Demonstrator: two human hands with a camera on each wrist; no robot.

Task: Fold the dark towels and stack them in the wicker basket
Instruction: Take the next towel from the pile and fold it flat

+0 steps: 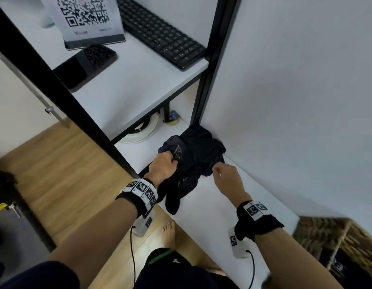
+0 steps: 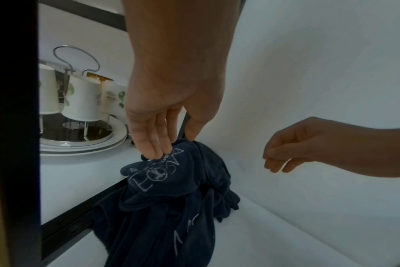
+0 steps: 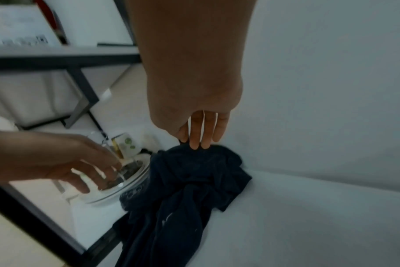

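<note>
A crumpled heap of dark navy towels (image 1: pixel 201 151) (image 2: pixel 167 207) (image 3: pixel 189 180) lies in the back corner of a low white shelf (image 1: pixel 218 215), one end hanging over its front edge. White print shows on a top fold. My left hand (image 1: pixel 173 161) (image 2: pixel 171 146) (image 3: pixel 98 177) reaches down over that printed fold, fingers fairly straight and tips at the cloth. My right hand (image 1: pixel 215 170) (image 2: pixel 274 166) (image 3: pixel 199 142) hovers by the heap's right side, loosely curled and holding nothing. The wicker basket (image 1: pixel 327 236) stands on the shelf at the lower right.
A cup rack with white cups (image 2: pixel 80 101) stands on a round plate (image 2: pixel 84 144) left of the heap. A black frame post (image 1: pixel 76 105) runs diagonally in front. The upper shelf carries a keyboard (image 1: pixel 160 32) and QR sign (image 1: pixel 87 17). A white wall (image 1: pixel 285 101) borders the right.
</note>
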